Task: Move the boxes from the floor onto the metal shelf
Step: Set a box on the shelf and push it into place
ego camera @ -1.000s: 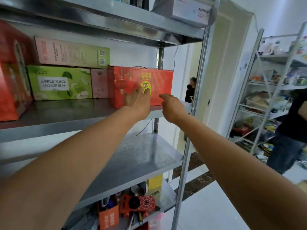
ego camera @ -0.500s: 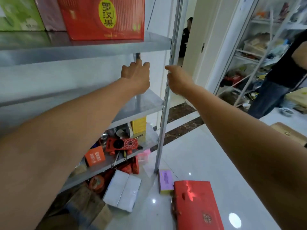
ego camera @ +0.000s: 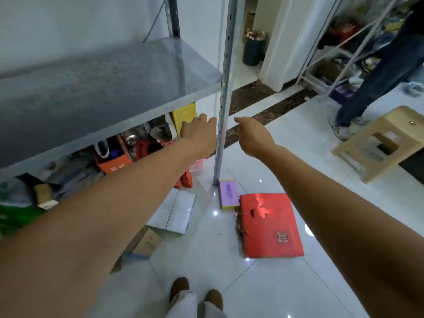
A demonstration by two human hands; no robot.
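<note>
Boxes left on floor.
Flat red cardboard box [ego camera: 270, 226] lay on tiles [ego camera: 286, 285] just beside a small purple box [ego camera: 227, 193]; left hand [ego camera: 198, 134] and right hand [ego camera: 252, 136] hung empty above, fingers loose. Pickup step, seemingly; next called for stooping, then lifting onto the grey metal shelf [ego camera: 114, 76].

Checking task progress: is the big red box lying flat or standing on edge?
Lying flat: the red box shows its broad printed face upward on the floor, beside the purple box.

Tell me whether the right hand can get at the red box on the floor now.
Likely yes: the right hand is empty, and the red box lies uncovered on the floor, clear of the shelf post.
</note>
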